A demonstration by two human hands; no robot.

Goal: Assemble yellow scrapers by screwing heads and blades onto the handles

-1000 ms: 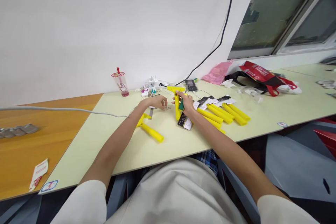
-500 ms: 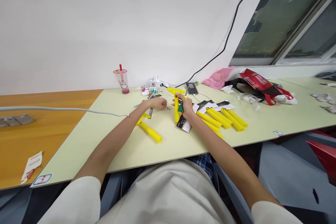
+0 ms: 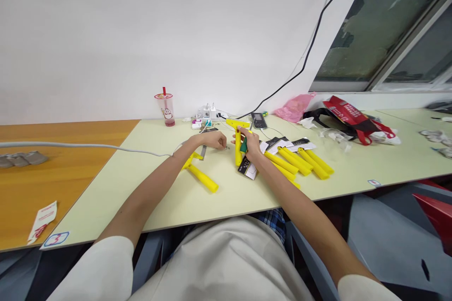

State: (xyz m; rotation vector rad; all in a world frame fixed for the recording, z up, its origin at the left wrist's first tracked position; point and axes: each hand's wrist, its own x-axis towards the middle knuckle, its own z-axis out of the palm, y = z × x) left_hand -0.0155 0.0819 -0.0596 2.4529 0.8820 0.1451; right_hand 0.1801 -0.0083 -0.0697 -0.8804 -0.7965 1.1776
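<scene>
My right hand [image 3: 252,144] is closed on a yellow T-shaped scraper handle [image 3: 238,149], held roughly upright with its wide head away from me. A green-handled screwdriver [image 3: 243,145] is in the same hand, its thin shaft slanting up. Fingertips pressed together, my left hand [image 3: 213,139] is low over the table beside small metal pieces [image 3: 227,147]; anything in that pinch is too small to tell. Another yellow scraper [image 3: 203,178] lies below my left forearm, near a flat grey metal strip [image 3: 203,151].
Several yellow handles [image 3: 295,160] and black-and-white packaging cards [image 3: 249,169] lie to the right. A plastic cup with a straw [image 3: 165,110], chargers [image 3: 207,113] and a small dark device [image 3: 259,120] stand at the back. Further right are a pink bag [image 3: 294,107] and a red bag [image 3: 348,112].
My left hand has shifted very slightly right, toward the small metal pieces. My right hand keeps its grip on the scraper and screwdriver; the whole view has moved a little.
</scene>
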